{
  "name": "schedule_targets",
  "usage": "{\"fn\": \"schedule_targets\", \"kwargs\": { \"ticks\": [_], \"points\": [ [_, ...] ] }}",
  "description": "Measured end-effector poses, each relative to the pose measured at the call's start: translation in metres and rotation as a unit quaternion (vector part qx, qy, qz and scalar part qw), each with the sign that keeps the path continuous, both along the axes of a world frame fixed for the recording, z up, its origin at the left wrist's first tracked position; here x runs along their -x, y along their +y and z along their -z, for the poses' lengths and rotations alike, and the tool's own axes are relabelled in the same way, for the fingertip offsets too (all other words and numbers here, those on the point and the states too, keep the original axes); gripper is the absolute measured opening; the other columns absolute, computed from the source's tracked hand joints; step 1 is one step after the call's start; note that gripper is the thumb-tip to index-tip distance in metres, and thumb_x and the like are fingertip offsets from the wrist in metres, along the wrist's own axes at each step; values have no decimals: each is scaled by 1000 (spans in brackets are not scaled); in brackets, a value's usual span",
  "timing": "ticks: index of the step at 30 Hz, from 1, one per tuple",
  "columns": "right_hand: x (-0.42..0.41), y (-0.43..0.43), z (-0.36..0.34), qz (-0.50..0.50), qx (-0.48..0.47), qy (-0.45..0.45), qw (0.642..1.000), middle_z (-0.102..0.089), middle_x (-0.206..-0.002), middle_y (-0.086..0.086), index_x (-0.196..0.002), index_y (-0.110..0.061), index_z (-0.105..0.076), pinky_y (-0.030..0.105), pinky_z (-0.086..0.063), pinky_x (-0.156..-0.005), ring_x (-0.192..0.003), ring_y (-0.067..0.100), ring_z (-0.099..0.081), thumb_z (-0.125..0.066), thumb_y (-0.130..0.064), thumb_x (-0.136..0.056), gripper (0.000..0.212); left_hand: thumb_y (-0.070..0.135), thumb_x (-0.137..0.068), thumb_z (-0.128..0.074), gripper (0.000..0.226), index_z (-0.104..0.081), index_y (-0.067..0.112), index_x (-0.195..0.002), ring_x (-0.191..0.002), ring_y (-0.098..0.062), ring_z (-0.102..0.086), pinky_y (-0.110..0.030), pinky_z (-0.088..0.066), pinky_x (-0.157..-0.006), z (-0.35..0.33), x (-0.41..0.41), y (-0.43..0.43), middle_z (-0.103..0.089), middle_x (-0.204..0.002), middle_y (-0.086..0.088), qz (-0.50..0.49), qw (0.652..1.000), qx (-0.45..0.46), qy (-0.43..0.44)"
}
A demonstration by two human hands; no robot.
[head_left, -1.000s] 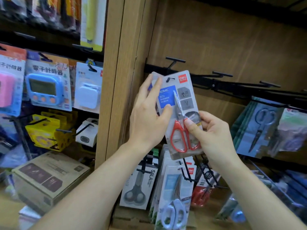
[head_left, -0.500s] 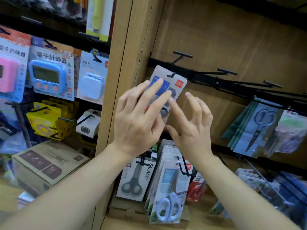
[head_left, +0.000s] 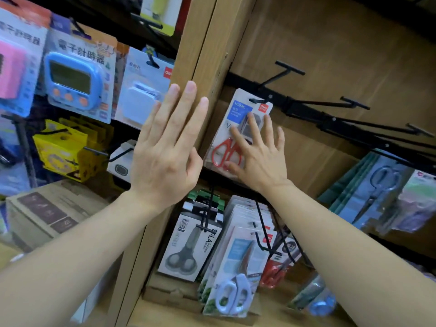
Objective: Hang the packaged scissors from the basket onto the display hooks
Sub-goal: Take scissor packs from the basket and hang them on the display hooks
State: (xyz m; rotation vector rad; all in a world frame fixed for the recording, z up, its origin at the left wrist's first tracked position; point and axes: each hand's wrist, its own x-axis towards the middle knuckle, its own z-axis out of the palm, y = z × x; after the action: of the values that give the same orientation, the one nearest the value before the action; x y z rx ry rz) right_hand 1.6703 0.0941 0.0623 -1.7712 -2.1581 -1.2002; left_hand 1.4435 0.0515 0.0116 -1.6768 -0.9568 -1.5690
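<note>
A pack of red-handled scissors (head_left: 238, 114) hangs on the leftmost black display hook (head_left: 271, 79), pushed far back near the rail. My right hand (head_left: 257, 156) lies flat against the lower half of the pack, fingers spread, gripping nothing. My left hand (head_left: 167, 147) is lifted off the pack, open with fingers straight, in front of the wooden upright. The basket is out of view.
Two more bare hooks (head_left: 354, 103) stick out along the black rail (head_left: 354, 128) to the right. Further right hang grey scissor packs (head_left: 375, 190). Below hang several scissor packs (head_left: 188, 246). Timers (head_left: 73, 76) and boxes fill the left bay past the wooden upright (head_left: 200, 55).
The scissors pack went onto the hook and slid back to the rail. My left hand came off it and drew back left; my right hand stayed flat on it.
</note>
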Motion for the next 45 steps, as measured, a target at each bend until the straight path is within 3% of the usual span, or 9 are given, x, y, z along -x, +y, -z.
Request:
{"fn": "schedule_targets", "kwargs": {
  "ticks": [10,14,18,21,25,29,36,40,45],
  "points": [
    [10,-16,-12,-19,86,77,993,11,-173,6,-164,-40,-8,58,-5,-124,-157,39,10,-48,-71,-94,85,0,-85,-60,67,-48,1,-150,-150,-39,-36,-59,-32,-121,2,-4,-4,-41,-159,-22,-39,999,-22,1],
    [-16,-68,-11,-71,99,115,986,-25,-168,7,-157,-31,-39,49,-24,-118,-154,31,-21,-57,-53,-99,65,5,-85,-63,48,-68,7,-132,-144,-44,-43,-60,-34,-118,4,-20,-14,-54,-151,-15,-9,997,-51,57],
    [-66,-138,1,-74,125,192,970,-66,-126,1,-127,-21,-68,47,-53,-92,-114,25,-61,-63,-38,-98,34,3,-83,-61,25,-79,10,-98,-115,-33,-70,-50,-47,-102,2,-66,-39,-77,-114,-6,134,981,-78,117],
    [-108,-194,12,-49,161,273,947,-75,-91,-7,-107,-21,-77,40,-58,-77,-85,11,-70,-67,-32,-97,18,6,-83,-60,21,-76,11,-96,-87,-30,-71,-42,-49,-84,13,-112,-60,-75,-91,-3,272,940,4,204],
    [-167,-272,34,4,195,347,917,-76,-82,-6,-102,-18,-80,25,-56,-71,-74,3,-69,-75,-22,-93,12,19,-87,-63,20,-74,18,-103,-84,-29,-67,-43,-49,-74,49,-171,-90,-73,-91,1,396,836,143,351],
    [-228,-356,52,86,216,410,882,-75,-80,-2,-100,-13,-79,14,-52,-71,-73,5,-69,-78,-12,-90,10,39,-89,-54,28,-72,27,-107,-86,-23,-66,-37,-49,-71,85,-238,-140,-69,-88,6,457,743,162,461],
    [-324,-484,92,225,179,467,836,-62,-65,-16,-98,-13,-78,14,-45,-63,-60,-2,-61,-80,-4,-86,15,54,-96,-51,44,-65,27,-128,-105,-20,-60,-38,-42,-84,105,-359,-253,-66,-118,6,559,661,205,458],
    [-368,-539,126,332,229,454,794,-73,-100,1,-116,-14,-74,33,-52,-84,-85,14,-65,-80,-19,-88,30,73,-99,-35,58,-74,32,-109,-104,-15,-64,-38,-41,-94,116,-409,-287,-72,-104,11,563,592,197,541],
    [-395,-599,163,434,370,391,722,-62,-136,8,-144,-22,-55,40,-49,-101,-123,32,-60,-83,-56,-76,81,79,-98,-31,70,-73,28,-77,-66,-14,-63,-35,-49,-73,130,-423,-285,-65,-65,8,573,611,211,504]
  ]
}}
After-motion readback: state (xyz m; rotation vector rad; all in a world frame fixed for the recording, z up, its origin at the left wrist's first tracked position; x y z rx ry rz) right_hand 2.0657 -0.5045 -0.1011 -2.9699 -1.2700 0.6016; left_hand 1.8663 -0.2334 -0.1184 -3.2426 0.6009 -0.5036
